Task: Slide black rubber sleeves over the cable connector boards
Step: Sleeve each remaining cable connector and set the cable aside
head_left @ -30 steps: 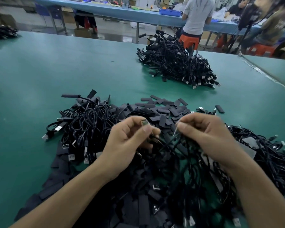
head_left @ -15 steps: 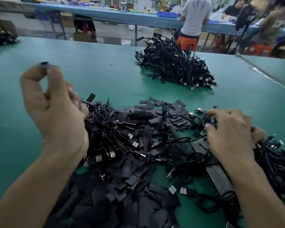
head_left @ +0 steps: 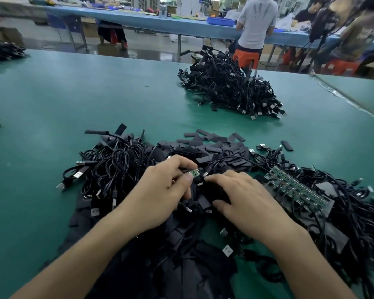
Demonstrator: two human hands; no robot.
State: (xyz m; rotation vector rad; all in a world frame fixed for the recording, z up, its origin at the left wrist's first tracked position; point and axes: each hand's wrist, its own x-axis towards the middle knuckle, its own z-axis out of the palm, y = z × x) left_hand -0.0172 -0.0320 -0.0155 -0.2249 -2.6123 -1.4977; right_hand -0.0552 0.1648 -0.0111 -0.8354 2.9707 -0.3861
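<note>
Green board (head_left: 194, 173) perhaps newly between fingertips (head_left: 188, 179)

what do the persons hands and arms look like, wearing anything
The left hand and right hand are bare, with no gloves. Both forearms are uncovered down to the lower edge of the picture: no sleeve, watch or wristband shows. No markings are visible on them.

- The left hand (head_left: 160, 193) pinches a small green connector board (head_left: 194, 174) above the near heap of black rubber sleeves (head_left: 214, 143) and cables (head_left: 117, 160).
- The right hand (head_left: 246, 199) lies palm-down just right of the board, its grasp hidden.
- A far cable pile (head_left: 231, 89) sits on the green table (head_left: 73, 93).
</note>
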